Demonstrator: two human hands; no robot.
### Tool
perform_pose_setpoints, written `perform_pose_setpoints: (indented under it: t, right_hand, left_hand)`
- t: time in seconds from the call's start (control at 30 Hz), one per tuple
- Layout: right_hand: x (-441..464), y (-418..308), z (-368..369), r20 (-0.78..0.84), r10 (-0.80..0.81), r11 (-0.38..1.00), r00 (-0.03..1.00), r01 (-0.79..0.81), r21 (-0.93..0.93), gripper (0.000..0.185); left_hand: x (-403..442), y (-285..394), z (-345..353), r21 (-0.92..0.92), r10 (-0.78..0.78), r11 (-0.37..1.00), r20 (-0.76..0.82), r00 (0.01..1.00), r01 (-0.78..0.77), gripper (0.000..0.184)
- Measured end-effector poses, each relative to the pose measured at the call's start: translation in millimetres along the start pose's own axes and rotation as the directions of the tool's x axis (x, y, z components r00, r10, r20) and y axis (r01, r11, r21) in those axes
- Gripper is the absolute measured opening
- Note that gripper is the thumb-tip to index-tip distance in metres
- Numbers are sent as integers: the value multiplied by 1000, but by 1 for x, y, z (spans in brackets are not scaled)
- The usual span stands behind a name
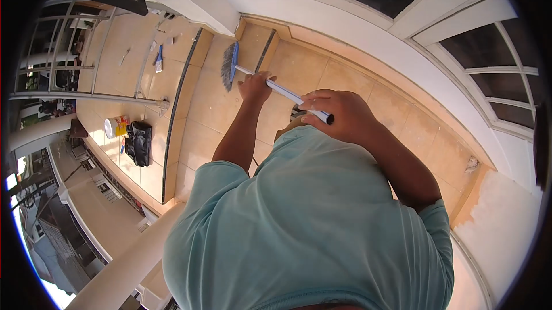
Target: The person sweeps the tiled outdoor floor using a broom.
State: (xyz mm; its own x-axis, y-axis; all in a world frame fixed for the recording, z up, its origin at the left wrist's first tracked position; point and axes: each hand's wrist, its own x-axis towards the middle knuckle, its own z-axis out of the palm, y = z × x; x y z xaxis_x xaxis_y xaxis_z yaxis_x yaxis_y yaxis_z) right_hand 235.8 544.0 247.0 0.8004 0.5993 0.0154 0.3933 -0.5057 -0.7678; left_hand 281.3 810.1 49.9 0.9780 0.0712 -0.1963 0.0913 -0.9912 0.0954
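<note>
A broom (pixel 283 90) slants across the view, with a pale handle and a blue head (pixel 234 57) carrying grey bristles. My left hand (pixel 255 86) is wrapped round the handle nearer the head. Higher up, close to the dark end of the handle, my right hand (pixel 336 112) grips it in front of my body. The bristles are at the tiled floor (pixel 213 91), beside a small raised step; whether they touch it I cannot tell. My feet are mostly hidden below the hands.
A dark-edged step (pixel 183 100) runs along the left. Beyond it lie a blue-handled scraper (pixel 159 60), a yellow tub (pixel 118 126) and a black bag (pixel 138 143), near a metal railing (pixel 86 97). A white wall with paned windows (pixel 397 0) borders the right.
</note>
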Motion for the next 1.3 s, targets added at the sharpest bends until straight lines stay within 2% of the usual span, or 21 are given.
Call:
perform_pose_setpoints:
  t: [0.07, 0.13, 0.2, 0.27, 0.4, 0.43, 0.5, 0.63, 0.73, 0.8, 0.87, 0.93, 1.0, 1.07, 1.2, 1.3]
  right_hand:
    - [27, 6, 31, 44, -6, 998, 999, 8, -64, 22]
    - [35, 2, 40, 64, 63, 998, 996, -62, -14, 19]
    - [27, -2, 33, 57, 134, 990, 989, -131, -54, 18]
    - [4, -1, 13, -3, 214, 976, 977, -214, -35, 19]
    - [-45, -17, -25, -130, 372, 928, 919, -369, 46, 26]
    - [-55, -24, -32, -163, 404, 915, 900, -400, 53, 26]
    - [-70, -43, -42, -181, 439, 899, 880, -432, 79, 27]
    - [-72, -62, -48, -232, 443, 897, 866, -429, 109, 28]
    - [-58, -65, -41, -221, 430, 903, 875, -414, 117, 27]
    - [-46, -61, -36, -210, 413, 910, 886, -400, 107, 26]
    - [-38, -52, -23, -192, 326, 940, 926, -338, -37, 25]
    - [-33, -43, -14, -196, 304, 947, 932, -319, -45, 25]
    - [-31, -41, -12, -90, 300, 945, 950, -309, -108, 28]
    - [-33, -40, -15, -78, 302, 947, 950, -308, -90, 28]
    - [-39, -38, -20, -85, 310, 949, 947, -313, -22, 27]
    - [-39, -36, -20, -82, 302, 953, 950, -303, -8, 27]
  left_hand:
    - [22, -34, 33, -60, 11, 998, 25, 1000, -9, 36]
    - [38, -44, 52, -125, 8, 992, 64, 998, 0, 37]
    - [43, -30, 72, -229, 154, 966, 136, 979, -120, 35]
    - [37, 6, 73, -309, 210, 934, 80, 974, -176, 34]
    - [18, 80, 42, -307, 407, 884, 133, 903, -353, 18]
    - [13, 90, 39, -312, 410, 882, 136, 902, -354, 18]
    - [5, 107, 31, -228, 603, 779, 15, 798, -584, 14]
    - [0, 114, 17, -235, 671, 711, -52, 740, -662, 12]
    - [4, 101, 16, -278, 662, 715, -24, 749, -641, 16]
    - [8, 88, 16, -294, 596, 763, -26, 803, -576, 20]
    - [13, 78, 14, -258, 578, 793, 29, 816, -552, 26]
    - [13, 69, 19, -226, 482, 865, 128, 867, -447, 30]
    - [10, 65, 25, -227, 448, 884, 164, 879, -408, 33]
    - [4, 65, 26, -239, 408, 896, 114, 906, -374, 32]
    - [-4, 73, 20, -241, 360, 915, 124, 925, -324, 31]
    - [-6, 73, 24, -323, 333, 911, 211, 919, -256, 31]
